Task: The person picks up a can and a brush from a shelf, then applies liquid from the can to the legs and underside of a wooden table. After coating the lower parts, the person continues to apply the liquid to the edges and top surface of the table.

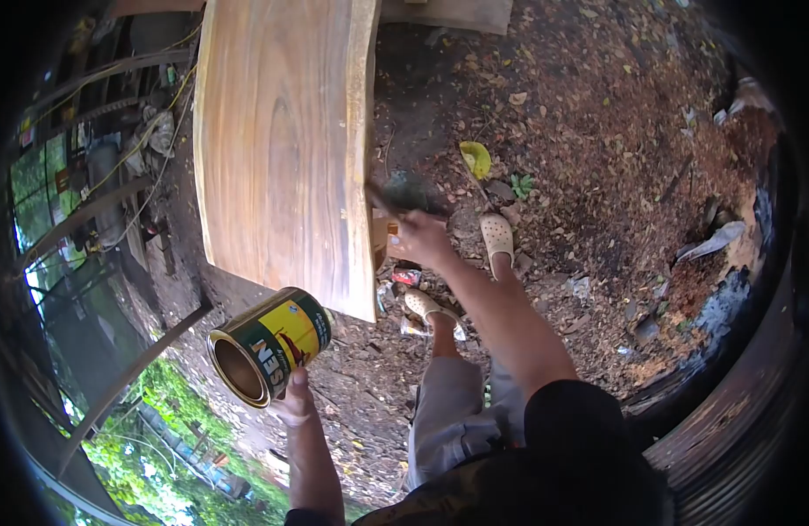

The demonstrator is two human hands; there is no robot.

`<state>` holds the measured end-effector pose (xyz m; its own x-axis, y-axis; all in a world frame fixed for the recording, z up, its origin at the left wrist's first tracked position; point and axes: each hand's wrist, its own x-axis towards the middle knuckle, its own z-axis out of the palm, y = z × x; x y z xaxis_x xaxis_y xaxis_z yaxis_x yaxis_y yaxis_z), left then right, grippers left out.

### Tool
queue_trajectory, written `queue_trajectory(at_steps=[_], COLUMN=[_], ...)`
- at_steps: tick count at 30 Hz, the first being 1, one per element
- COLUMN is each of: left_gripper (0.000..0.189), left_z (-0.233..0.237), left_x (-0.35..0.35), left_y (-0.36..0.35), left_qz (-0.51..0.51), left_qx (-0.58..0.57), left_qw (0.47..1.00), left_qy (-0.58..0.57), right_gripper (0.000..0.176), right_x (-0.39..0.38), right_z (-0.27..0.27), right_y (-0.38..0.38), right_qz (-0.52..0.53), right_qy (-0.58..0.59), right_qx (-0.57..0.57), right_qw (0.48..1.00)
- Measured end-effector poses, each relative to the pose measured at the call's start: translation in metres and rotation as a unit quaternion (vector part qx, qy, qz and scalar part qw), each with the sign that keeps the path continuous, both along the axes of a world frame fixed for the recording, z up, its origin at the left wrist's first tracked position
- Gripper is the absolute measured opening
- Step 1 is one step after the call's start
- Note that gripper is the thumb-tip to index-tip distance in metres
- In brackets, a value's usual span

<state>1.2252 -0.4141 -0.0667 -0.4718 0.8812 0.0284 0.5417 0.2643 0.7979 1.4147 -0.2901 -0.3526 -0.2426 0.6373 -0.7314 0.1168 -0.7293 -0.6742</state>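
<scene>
My left hand point(294, 400) grips an open tin can point(277, 337) with a green, yellow and black label, tilted so its mouth faces the lower left. Only part of its inside shows, and I cannot make out the contents. In my right hand point(422, 239), the closed fingers hold a paintbrush point(383, 202), partly blurred, with its end at the side edge of a large wooden slab point(282, 149). The slab has brown grain, with pale wood along its edges. Its near corner lies just above the can.
My feet wear beige clogs point(497, 235) on leaf-strewn soil. Near them lie a red wrapper point(406, 276) and a yellow leaf point(476, 159). Charred logs point(711, 351) lie to the right. Beams and cords point(146, 131) stand at the left.
</scene>
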Motion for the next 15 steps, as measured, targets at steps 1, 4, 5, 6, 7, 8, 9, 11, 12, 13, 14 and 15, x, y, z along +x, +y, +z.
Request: queue_trajectory(at_steps=[1,4,5,6,7,8,9,11,12,13,14,15], left_gripper=[0.110,0.113,0.114,0.114,0.114,0.114,0.114,0.113,0.112,0.110,0.108,0.107], left_z=[0.000,-0.001,-0.001,0.000,-0.001,-0.001,-0.001,0.003,0.006,0.003,0.001,-0.001], left_x=[-0.001,-0.001,0.000,0.001,0.001,-0.001,-0.004,-0.009,-0.010,-0.008,-0.005,-0.006], left_y=[0.001,-0.001,-0.002,-0.002,-0.002,-0.004,-0.009,-0.021,-0.022,-0.024,-0.024,-0.027], left_qz=[-0.002,-0.003,-0.002,-0.003,-0.005,-0.006,-0.005,-0.001,0.005,0.011,0.017,0.014], left_qx=[0.001,0.010,0.013,0.015,0.020,0.015,0.008,-0.024,-0.045,-0.023,-0.001,0.015], left_qw=[1.000,1.000,1.000,1.000,1.000,1.000,1.000,0.999,0.999,0.999,0.999,0.999], left_qy=[-0.002,-0.009,-0.011,-0.014,-0.016,-0.019,-0.021,-0.026,-0.029,-0.036,-0.044,-0.046], right_gripper=[0.022,0.024,0.024,0.024,0.025,0.025,0.027,0.031,0.032,0.030,0.030,0.030], right_x=[-0.007,0.001,0.007,0.016,0.026,0.030,0.035,0.037,0.033,0.022,0.012,0.004], right_z=[-0.003,0.010,0.010,0.003,-0.007,-0.012,-0.006,-0.005,0.003,-0.017,-0.022,-0.017], right_y=[-0.034,-0.114,-0.136,-0.150,-0.161,-0.167,-0.149,-0.102,-0.077,-0.064,-0.065,-0.061], right_qz=[0.007,0.110,0.141,0.173,0.203,0.234,0.189,0.073,0.007,0.003,-0.006,-0.016], right_qy=[-0.007,-0.042,-0.040,-0.058,-0.076,-0.093,-0.094,-0.095,-0.067,-0.064,-0.043,-0.023], right_qx=[0.008,-0.008,0.007,0.027,0.049,0.070,0.047,0.052,0.066,0.115,0.111,0.108], right_qw=[1.000,0.993,0.989,0.983,0.975,0.965,0.976,0.991,0.996,0.991,0.993,0.994])
